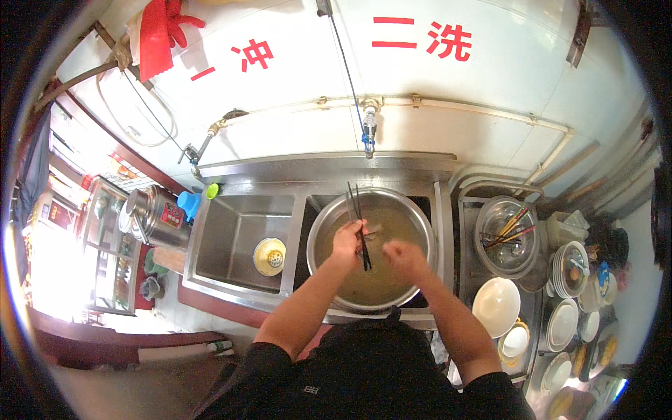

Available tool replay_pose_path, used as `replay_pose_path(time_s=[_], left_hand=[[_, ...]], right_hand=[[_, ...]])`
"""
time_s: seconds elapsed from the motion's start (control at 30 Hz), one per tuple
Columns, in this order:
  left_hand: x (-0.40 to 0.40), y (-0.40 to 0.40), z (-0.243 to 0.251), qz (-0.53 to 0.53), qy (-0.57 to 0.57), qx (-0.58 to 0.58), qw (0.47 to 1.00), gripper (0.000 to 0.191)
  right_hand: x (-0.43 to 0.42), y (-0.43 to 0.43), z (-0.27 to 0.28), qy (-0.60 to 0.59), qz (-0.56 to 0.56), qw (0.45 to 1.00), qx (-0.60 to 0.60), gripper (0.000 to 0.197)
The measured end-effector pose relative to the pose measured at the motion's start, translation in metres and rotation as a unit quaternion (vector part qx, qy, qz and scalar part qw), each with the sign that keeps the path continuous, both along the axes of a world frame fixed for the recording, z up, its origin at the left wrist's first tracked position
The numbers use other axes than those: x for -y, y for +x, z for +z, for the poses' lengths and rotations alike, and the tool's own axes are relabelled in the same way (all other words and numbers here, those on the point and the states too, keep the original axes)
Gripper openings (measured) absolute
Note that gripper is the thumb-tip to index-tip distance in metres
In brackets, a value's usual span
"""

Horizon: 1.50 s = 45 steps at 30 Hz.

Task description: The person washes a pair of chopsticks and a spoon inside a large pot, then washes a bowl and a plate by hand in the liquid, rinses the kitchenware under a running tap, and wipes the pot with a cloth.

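Observation:
My left hand [346,244] is shut on a few dark chopsticks [358,202], which stick out above and below the fist. It is over a large round metal basin [313,262], set in the right-hand bay of a steel sink. Cloudy water [375,289] fills much of this basin. To the right, my right hand [407,255] hovers over the same water with its fingers curled. Motion blurs it, and whether anything lies inside the fingers is hidden. Something thin shows at the water near the left fist, too unclear to name.
The left sink bay [226,236] holds a patterned bowl [269,257]. A tap [369,131] hangs above the basin's back edge. On the right stand a metal bowl of chopsticks [506,236], a white bowl [496,307] and stacked plates [571,270]. Red rubber gloves [157,42] hang upper left.

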State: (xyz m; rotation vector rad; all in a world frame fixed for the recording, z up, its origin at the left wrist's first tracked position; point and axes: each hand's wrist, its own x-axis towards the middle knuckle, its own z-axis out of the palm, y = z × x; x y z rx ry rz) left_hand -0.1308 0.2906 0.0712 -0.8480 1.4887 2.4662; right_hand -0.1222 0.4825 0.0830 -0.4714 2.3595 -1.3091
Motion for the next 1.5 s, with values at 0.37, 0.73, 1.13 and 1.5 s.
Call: replay_pose_path(time_s=[0.37, 0.73, 1.13, 1.5], left_hand=[[0.018, -0.026, 0.049, 0.002, 0.061, -0.012, 0.998, 0.016], [0.031, -0.049, 0.031, -0.080, 0.106, -0.009, 0.991, 0.023], [0.016, -0.084, 0.020, -0.146, 0.121, -0.057, 0.980, 0.029], [0.025, -0.075, -0.023, -0.183, 0.141, -0.028, 0.972, 0.028]], right_hand=[[0.069, -0.131, 0.173, -0.050, -0.114, 0.927, -0.353, 0.041], [0.080, -0.138, 0.159, -0.079, -0.119, 0.955, -0.259, 0.040], [0.076, -0.148, 0.134, -0.203, -0.097, 0.939, -0.259, 0.042], [0.089, -0.146, -0.014, -0.209, -0.177, 0.922, 0.274, 0.052]])
